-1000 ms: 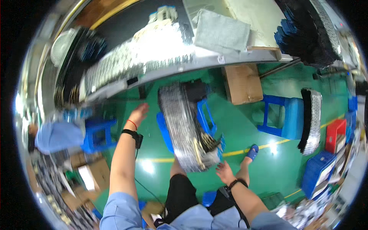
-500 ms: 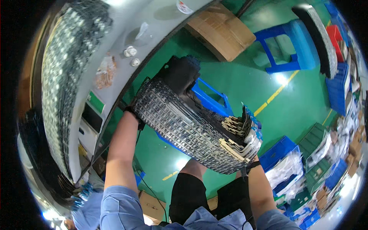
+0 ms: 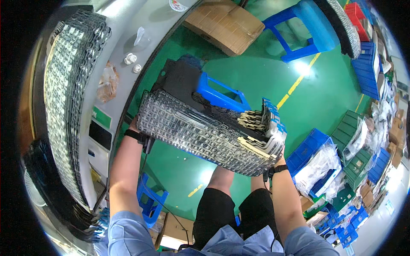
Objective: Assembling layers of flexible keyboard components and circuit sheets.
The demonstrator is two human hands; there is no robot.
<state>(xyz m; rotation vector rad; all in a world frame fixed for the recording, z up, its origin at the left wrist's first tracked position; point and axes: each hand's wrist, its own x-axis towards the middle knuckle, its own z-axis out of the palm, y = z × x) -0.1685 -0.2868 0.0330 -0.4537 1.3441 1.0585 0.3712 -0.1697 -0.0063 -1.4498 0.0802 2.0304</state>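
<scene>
Between my two hands I hold a thick stack of keyboard sheets (image 3: 196,132), thin dark-and-silver panels with grids of key cut-outs. Black film juts from the stack's far left edge, and pale and blue-tipped ribbon tails (image 3: 271,121) stand up at its right end. My left hand (image 3: 135,124) grips the left end, its fingers mostly hidden. At the lower right corner, my right hand (image 3: 279,161) closes on the other end, fingers largely under the stack. Dark straps with small devices circle both wrists. The stack hangs over the floor, tilted down toward the right.
On my left, a grey table (image 3: 121,40) carries another tall stack of keyboard sheets (image 3: 70,89), a phone (image 3: 100,134) and a crumpled bag (image 3: 108,83). A cardboard box (image 3: 224,25) and blue stool (image 3: 305,27) stand ahead. Blue bins (image 3: 308,149) and green crates line the right.
My view has turned and shifted, so the table and stool sit further left in it. The held stack appears lower on the right and more level; both hands keep their hold.
</scene>
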